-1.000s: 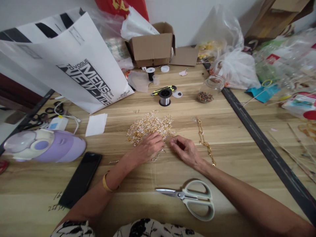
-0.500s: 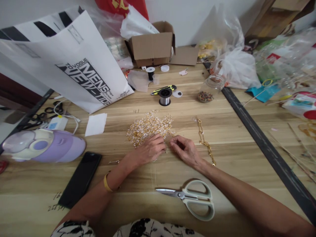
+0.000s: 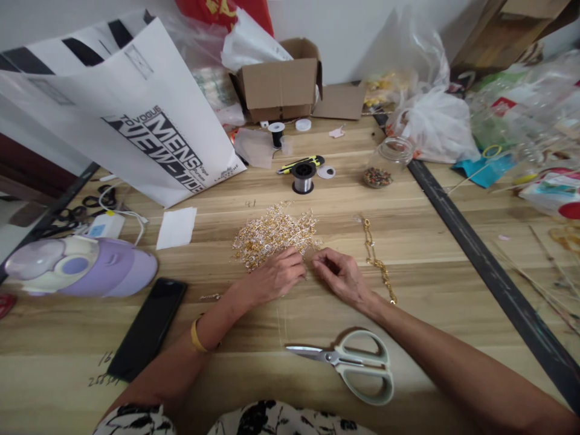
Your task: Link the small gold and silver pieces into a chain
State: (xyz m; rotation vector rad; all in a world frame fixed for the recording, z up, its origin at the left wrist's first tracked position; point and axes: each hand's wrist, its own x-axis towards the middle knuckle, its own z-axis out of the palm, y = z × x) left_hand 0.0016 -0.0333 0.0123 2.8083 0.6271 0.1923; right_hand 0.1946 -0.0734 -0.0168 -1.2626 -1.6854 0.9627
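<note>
A loose pile of small gold and clear beaded pieces (image 3: 272,232) lies in the middle of the wooden table. My left hand (image 3: 281,273) rests at the pile's near edge, fingers bent and pressed together; whatever they pinch is too small to make out. Close on its right, my right hand (image 3: 338,272) is curled with thumb and forefinger together, its grip likewise unclear. A thin clear thread (image 3: 281,323) runs on the table below my left hand. Right of my right hand lies a gold chain (image 3: 376,260). Scissors (image 3: 344,359) with pale handles lie nearer me.
Behind the pile stand a wire spool (image 3: 303,177), a yellow cutter (image 3: 290,165) and a glass jar of beads (image 3: 383,166). On the left are a phone (image 3: 147,329), a purple device (image 3: 104,266) and a large paper bag (image 3: 149,121). A cardboard box (image 3: 281,84) stands at the back.
My left hand has shifted very slightly, its fingers a touch nearer my right hand. My right hand and the things on the table stay where they were.
</note>
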